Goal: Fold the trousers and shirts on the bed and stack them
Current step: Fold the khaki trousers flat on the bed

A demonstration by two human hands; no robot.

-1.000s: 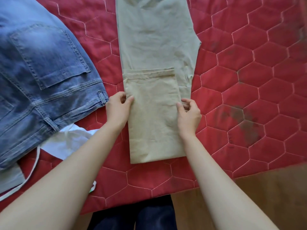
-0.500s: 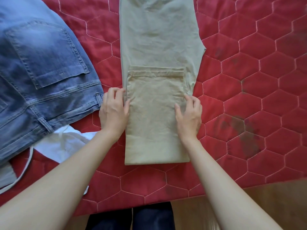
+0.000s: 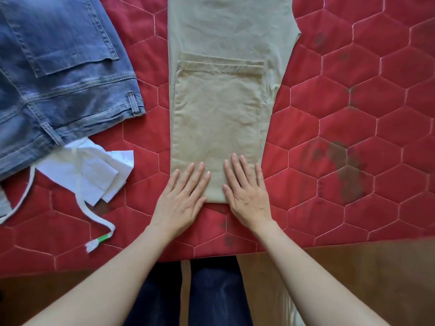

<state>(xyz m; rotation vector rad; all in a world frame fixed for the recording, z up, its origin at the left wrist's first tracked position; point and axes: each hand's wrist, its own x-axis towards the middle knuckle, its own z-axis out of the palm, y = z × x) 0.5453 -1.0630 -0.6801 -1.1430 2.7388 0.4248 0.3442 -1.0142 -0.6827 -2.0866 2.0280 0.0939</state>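
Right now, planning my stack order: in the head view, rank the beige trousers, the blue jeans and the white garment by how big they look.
1. beige trousers and blue jeans: too close to rank, as both run out of frame.
2. white garment: clearly smallest, though the jeans partly cover it.

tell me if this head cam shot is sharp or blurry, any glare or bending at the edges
Head view: sharp on the beige trousers and both flat hands, left hand and right hand; soft even daylight, no glare, faint shadows; wide-angle bending curves the red quilt edge and stretches the forearms; jeans slightly soft.
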